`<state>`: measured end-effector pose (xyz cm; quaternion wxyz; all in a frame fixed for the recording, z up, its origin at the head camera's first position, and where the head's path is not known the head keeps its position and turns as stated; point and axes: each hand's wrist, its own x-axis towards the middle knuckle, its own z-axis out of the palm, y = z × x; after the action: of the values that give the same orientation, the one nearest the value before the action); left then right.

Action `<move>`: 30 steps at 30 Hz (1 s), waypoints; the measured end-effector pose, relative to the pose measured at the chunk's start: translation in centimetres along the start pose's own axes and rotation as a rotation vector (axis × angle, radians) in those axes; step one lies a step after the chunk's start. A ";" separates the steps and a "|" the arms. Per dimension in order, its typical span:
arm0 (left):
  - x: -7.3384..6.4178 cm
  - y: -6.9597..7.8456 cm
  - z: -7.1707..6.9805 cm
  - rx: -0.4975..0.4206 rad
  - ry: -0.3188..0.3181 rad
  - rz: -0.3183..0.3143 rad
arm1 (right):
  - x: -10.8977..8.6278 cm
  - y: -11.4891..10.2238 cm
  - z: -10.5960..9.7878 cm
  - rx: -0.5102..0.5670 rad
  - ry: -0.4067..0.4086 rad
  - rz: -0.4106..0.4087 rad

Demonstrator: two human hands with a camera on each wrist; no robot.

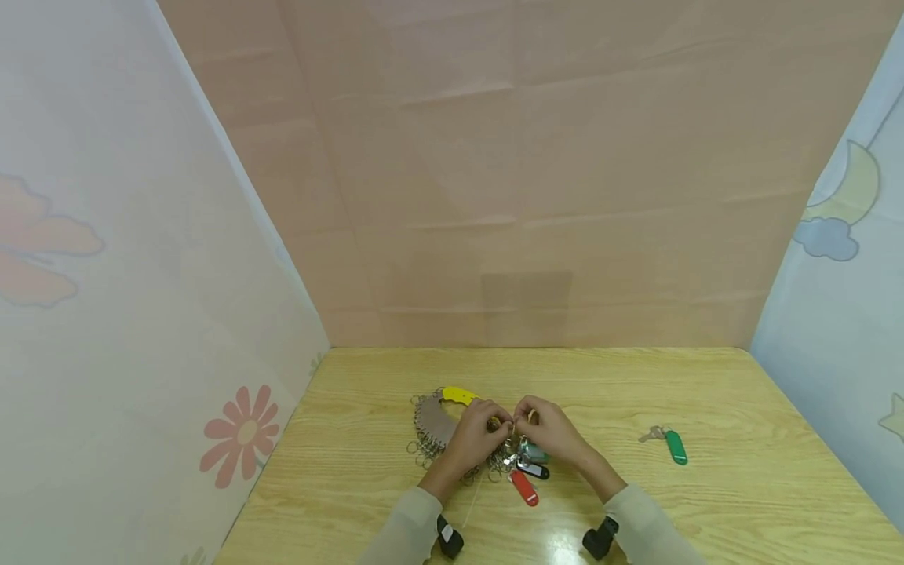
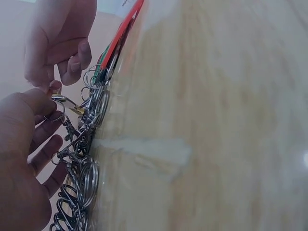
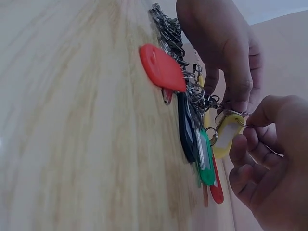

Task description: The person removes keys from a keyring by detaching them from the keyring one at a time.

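Observation:
In front of me my left hand [image 1: 475, 438] and right hand [image 1: 554, 433] meet fingertip to fingertip. My right thumb and finger pinch a small metal ring at the hole of a yellow key tag [image 3: 227, 138]. The left thumb and finger grip a metal ring [image 2: 58, 111] with a clasp, right beside it. Under and beside the left hand lies a curved grey-brown key holder [image 1: 432, 420] with a yellow handle [image 1: 459, 395], its edge lined with many rings and clips. Red [image 1: 524, 488], black [image 1: 534, 470] and green [image 3: 207, 159] key tags hang or lie below the hands.
On the right side of the wooden table [image 1: 763, 502] lies a key [image 1: 653, 433] with a green tag [image 1: 676, 447]. A brown sheet [image 1: 438, 157] hangs behind the table, with patterned cloth walls on both sides.

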<state>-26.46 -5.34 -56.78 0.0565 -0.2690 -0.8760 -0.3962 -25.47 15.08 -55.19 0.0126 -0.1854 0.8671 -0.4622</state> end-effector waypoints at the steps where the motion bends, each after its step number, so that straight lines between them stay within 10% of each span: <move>1: 0.0 0.0 0.0 0.000 0.000 0.001 | 0.0 0.0 0.0 -0.019 0.007 -0.001; 17: 0.0 -0.2 0.3 0.008 -0.002 -0.015 | 0.1 -0.4 0.4 -0.466 0.190 -0.215; 30: -0.1 -0.1 0.1 0.010 0.004 -0.005 | 0.2 -0.3 0.7 -0.619 0.231 -0.308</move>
<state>-26.41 -5.34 -56.95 0.0586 -0.2655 -0.8786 -0.3926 -25.38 14.29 -55.29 -0.2118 -0.2553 0.9236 -0.1923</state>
